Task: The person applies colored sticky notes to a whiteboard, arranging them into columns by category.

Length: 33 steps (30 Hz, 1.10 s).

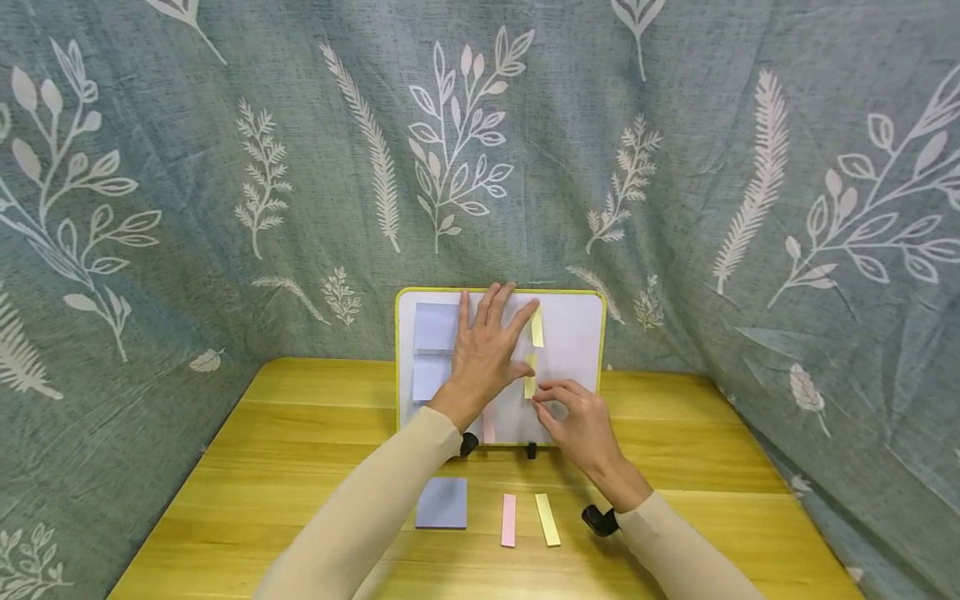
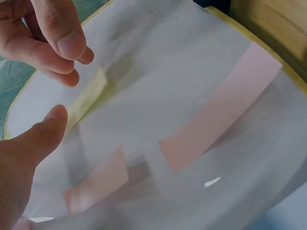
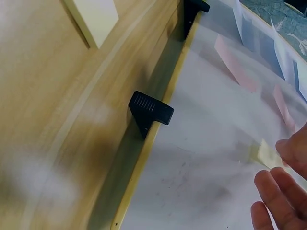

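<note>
A whiteboard (image 1: pixel 573 342) with a yellow rim stands tilted back on the table. My left hand (image 1: pixel 483 354) spreads its fingers over it, with the thumb at the lower yellow sticky strip (image 1: pixel 530 389). Just below, my right hand (image 1: pixel 585 421) has bent fingers close to that strip's bottom end, and no object shows in its grasp. The strip's free end (image 3: pixel 267 155) lifts off the board in the right wrist view. Above is another yellow strip (image 1: pixel 537 329). Pink strips (image 2: pixel 220 110) stick to the board at left; blue square notes (image 1: pixel 433 325) are partly hidden by my left hand.
On the table before the board lie a blue note pad (image 1: pixel 441 502), a pink strip pad (image 1: pixel 508 521) and a yellow strip pad (image 1: pixel 547 519). Black stand feet (image 3: pixel 151 110) hold the board's lower edge. Patterned cloth (image 1: pixel 337 167) hangs behind and at both sides.
</note>
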Motion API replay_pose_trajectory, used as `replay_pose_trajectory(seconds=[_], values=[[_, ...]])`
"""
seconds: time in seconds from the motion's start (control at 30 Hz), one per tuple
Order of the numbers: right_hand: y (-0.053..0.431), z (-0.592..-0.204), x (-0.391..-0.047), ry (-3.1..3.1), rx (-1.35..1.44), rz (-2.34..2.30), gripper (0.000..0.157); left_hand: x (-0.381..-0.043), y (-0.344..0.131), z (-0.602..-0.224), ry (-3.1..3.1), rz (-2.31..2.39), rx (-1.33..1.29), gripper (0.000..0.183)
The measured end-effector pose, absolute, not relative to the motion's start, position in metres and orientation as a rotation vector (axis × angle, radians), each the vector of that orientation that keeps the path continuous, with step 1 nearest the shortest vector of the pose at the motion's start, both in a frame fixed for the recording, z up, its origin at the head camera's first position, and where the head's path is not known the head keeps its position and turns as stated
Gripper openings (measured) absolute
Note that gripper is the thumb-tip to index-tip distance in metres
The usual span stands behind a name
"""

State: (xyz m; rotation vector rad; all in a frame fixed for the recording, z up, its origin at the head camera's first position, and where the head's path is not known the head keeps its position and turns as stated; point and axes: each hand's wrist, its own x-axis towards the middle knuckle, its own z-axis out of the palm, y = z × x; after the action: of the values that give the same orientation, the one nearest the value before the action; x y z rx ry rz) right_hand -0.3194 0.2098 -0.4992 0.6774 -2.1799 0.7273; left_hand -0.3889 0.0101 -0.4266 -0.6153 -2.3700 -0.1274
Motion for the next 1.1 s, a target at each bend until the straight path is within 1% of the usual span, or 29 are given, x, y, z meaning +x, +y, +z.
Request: replay_pose_trajectory(seconds=[0.4,0.73,1.1], values=[[0.217,-0.497,-0.313,-2.220,0.721,0.703,0.015,-0.372,-0.002,-0.425,-2.319,-0.159,-0.689,0.108],[0.228,-0.498,-0.304,-2.336,0.695,0.660,0.017,-0.352,-0.012,-0.427,-2.275,-0.196,-0.772,0.085],[0.236,-0.496,-0.295,-2.476,0.781,0.648,0.024,-0.331,-0.022,-0.434,-2.227,-0.235,-0.854,0.069]])
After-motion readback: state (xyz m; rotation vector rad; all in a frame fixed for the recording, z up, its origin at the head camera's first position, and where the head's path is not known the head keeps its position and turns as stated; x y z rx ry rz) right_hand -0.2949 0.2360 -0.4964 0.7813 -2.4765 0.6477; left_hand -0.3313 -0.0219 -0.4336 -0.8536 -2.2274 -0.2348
